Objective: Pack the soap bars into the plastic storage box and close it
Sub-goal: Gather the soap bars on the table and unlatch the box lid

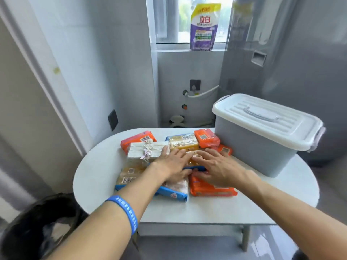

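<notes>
Left hand [171,164] and right hand [218,167], palms down, fingers spread, gripping nothing, resting side by side atop pile of wrapped soap bars [210,188] at centre of white oval table [206,209]. Grey plastic storage box [249,147], white lid [266,119] on, stands far right, just beside pile.

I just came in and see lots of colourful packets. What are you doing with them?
A person is about to pack soap bars into the grey storage box. The soaps lie in a pile on the white table, and the left hand and right hand rest flat on top of them, fingers spread. The box stands to the right with its white lid on, so nothing is packed yet.
</notes>
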### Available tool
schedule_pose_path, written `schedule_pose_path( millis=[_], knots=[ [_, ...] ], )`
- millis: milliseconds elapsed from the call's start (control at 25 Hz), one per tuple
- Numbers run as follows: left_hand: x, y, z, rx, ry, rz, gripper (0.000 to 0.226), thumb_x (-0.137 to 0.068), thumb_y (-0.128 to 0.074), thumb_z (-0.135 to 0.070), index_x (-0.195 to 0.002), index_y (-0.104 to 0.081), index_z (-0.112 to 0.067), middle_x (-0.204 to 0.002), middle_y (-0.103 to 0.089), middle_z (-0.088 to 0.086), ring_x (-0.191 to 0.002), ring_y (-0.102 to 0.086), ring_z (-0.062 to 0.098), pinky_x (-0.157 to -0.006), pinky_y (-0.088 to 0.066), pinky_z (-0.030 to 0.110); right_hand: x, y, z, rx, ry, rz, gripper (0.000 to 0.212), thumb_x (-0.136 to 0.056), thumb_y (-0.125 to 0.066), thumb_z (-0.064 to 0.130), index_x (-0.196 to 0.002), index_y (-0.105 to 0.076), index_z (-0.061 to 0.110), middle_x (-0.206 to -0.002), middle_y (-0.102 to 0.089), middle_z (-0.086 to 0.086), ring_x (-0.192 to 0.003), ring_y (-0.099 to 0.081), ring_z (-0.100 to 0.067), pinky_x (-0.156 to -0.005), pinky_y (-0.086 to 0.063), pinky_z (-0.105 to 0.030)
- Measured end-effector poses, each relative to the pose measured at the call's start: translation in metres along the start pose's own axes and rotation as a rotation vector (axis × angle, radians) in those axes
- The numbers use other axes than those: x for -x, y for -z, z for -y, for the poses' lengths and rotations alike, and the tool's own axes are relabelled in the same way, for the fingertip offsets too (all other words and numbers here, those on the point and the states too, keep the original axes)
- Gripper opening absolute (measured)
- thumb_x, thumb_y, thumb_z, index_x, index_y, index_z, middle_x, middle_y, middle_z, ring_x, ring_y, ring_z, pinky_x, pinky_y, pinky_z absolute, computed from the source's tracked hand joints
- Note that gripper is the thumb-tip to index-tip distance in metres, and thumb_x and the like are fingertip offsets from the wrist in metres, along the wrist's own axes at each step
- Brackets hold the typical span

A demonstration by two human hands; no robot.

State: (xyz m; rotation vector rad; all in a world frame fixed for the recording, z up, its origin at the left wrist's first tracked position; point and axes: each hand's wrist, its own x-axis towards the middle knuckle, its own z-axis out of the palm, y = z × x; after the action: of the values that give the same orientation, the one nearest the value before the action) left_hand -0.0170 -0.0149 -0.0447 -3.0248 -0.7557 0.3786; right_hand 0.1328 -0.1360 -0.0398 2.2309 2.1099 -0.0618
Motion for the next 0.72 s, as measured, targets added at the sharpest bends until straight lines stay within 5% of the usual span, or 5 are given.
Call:
schedule_pose_path(
  millis=[120, 320, 400, 560, 720],
  knots=[
    [-0.001, 0.018, -0.016, -0.134, 0.008, 0.069, 0.058, -0.096, -0.040, -0.038, -0.149, -0.028, -0.018, -0.152, -0.035, 0.012, -0.140, -0.028, 0.031, -0.110, -0.025, 0.057, 0.016, 0.024, -0.010, -0.015, 0.024, -0.069, 0.052, -0.094, -0.045, 0.053, -0.144, -0.044, 0.035, -0.158, -0.035, 0.005, -0.147, -0.026, -0.022, -0.113, -0.030, -0.048],
    [-0.031, 0.049, -0.056, -0.083, -0.211, -0.483, 0.030, -0.089, -0.046, -0.035, -0.096, -0.067, -0.014, -0.101, -0.066, 0.007, -0.096, -0.058, 0.028, -0.076, -0.046, 0.041, 0.019, 0.066, -0.063, 0.052, -0.121, -0.591, 0.026, -0.080, -0.065, 0.029, -0.104, -0.073, 0.023, -0.118, -0.072, 0.001, -0.125, -0.054, -0.032, -0.101, -0.034, -0.045],
    [-0.058, 0.051, -0.076, -0.099, -0.213, -0.548, 0.032, -0.087, -0.049, -0.039, -0.096, -0.066, -0.013, -0.099, -0.067, 0.009, -0.096, -0.059, 0.032, -0.076, -0.045, 0.041, 0.017, 0.073, -0.084, 0.125, -0.332, -0.484, 0.052, -0.071, -0.067, 0.036, -0.120, -0.064, 0.020, -0.135, -0.061, -0.009, -0.132, -0.045, -0.040, -0.105, -0.027, -0.054],
    [-0.121, 0.046, -0.077, -0.056, 0.159, -0.209, 0.068, -0.081, -0.045, -0.067, -0.128, -0.051, -0.018, -0.128, -0.049, 0.013, -0.120, -0.042, 0.035, -0.097, -0.033, 0.053, 0.014, 0.066, -0.109, 0.170, -0.541, -0.240, 0.077, -0.075, -0.052, 0.045, -0.146, -0.028, 0.029, -0.152, -0.039, -0.004, -0.127, -0.043, -0.038, -0.103, -0.033, -0.055],
    [-0.134, 0.033, -0.063, 0.061, 0.094, -0.127, 0.062, -0.082, -0.039, -0.072, -0.122, -0.057, -0.028, -0.125, -0.046, 0.012, -0.122, -0.037, 0.035, -0.093, -0.040, 0.054, 0.011, 0.065, -0.113, 0.196, -0.526, -0.280, 0.067, -0.080, -0.051, 0.032, -0.143, -0.029, 0.032, -0.150, -0.042, -0.001, -0.119, -0.048, -0.036, -0.095, -0.038, -0.050]
  ],
)
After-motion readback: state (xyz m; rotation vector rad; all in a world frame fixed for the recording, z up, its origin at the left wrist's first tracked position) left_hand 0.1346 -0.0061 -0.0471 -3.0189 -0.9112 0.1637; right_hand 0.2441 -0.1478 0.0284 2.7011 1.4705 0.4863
